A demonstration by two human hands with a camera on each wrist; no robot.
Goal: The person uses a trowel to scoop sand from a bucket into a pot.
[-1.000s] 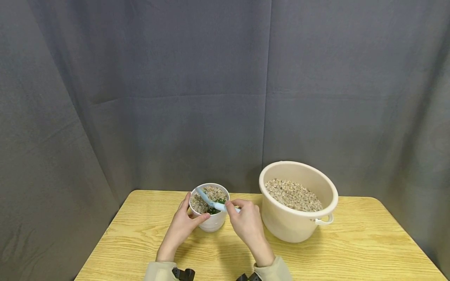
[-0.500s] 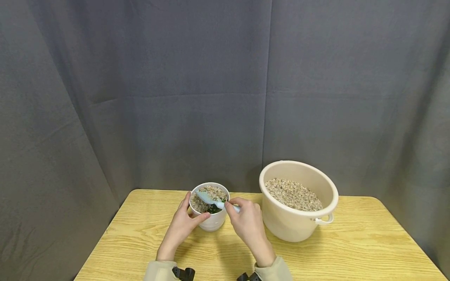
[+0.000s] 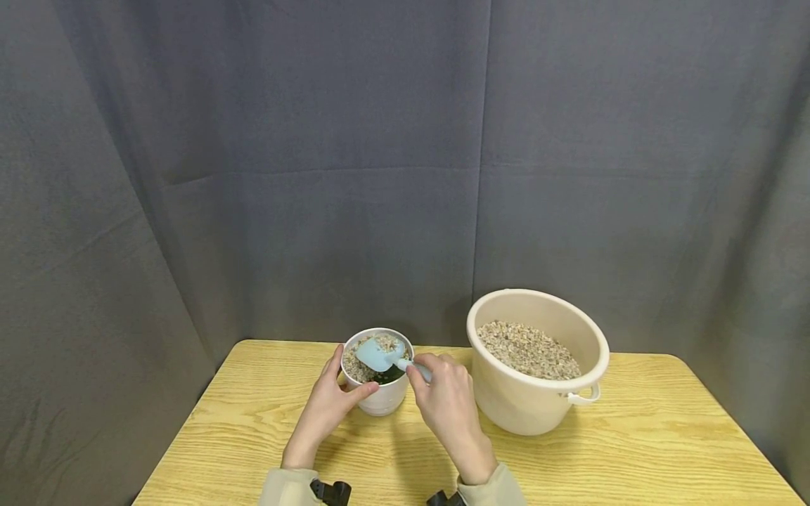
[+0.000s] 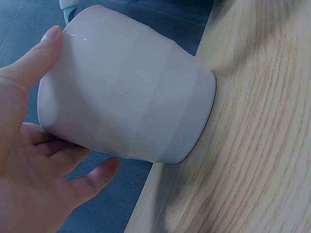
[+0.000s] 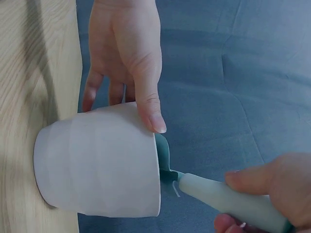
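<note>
One pot near the table's far edge, left of middle, filled with gravel and a bit of green. The left hand wraps it, thumb on the near rim, fingers curled round the far side. One pale blue scoop sits blade-down in the pot's gravel. The right hand pinches its handle, fingers closed on it, just right of the pot. One big bucket of gravel stands toward the right, close beside that hand.

Smooth matt white pot, grainy gravel, pale wood-grain table, grey cloth backdrop
</note>
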